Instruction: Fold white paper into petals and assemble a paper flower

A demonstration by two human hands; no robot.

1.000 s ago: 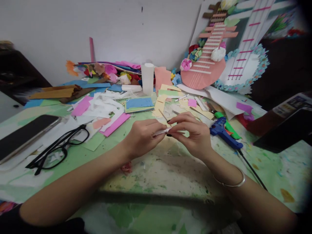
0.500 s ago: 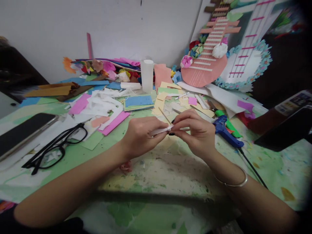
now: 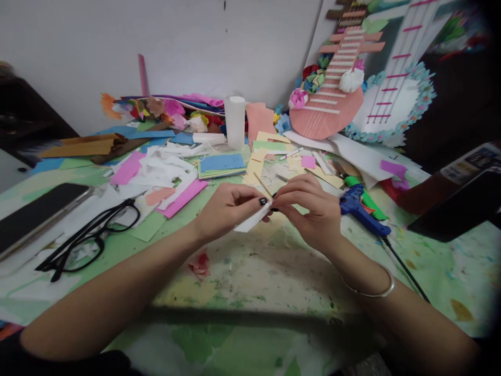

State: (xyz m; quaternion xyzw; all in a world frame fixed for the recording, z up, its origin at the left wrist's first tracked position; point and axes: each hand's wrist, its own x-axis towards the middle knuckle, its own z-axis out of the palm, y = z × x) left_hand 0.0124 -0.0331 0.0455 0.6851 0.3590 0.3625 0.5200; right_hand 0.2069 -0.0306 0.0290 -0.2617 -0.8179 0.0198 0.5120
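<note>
Though narrow, a plain white paper strip [image 3: 252, 220].

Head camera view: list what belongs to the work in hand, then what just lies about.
Seemingly in use:
- white strip, between left hand and right hand
- thin stick, meeting the fingertips

Apparently just lying about:
- black glasses
- phone
- blue glue gun
- red scrap

Pale wall [image 3: 176, 42] behind green-patterned table [image 3: 274, 282]
</note>
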